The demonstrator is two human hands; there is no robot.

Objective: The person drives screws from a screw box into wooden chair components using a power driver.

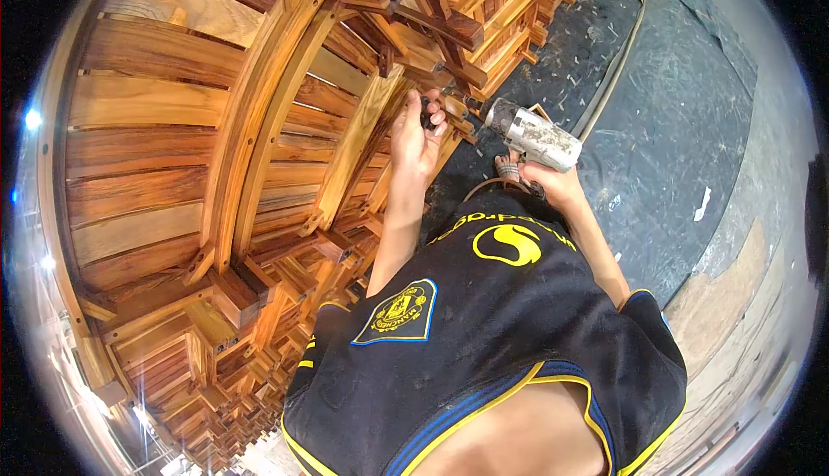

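Observation:
My right hand is wrapped round the grip of a worn, silver-grey power driver. The driver lies nearly level, its dark nose pointing left toward the wooden frame. Just left of that nose, my left hand is raised with its fingers curled over something small and black, whose kind I cannot make out. Close beside my left hand runs a pale wooden rail of a slatted furniture piece. The driver's tip is near the wood; whether it touches a fastener cannot be seen.
Slatted wooden furniture fills the left side, with many stacked wooden parts below it. More wooden frames stand at the top. A dark floor sheet with wood shavings and a raised strip covers the right.

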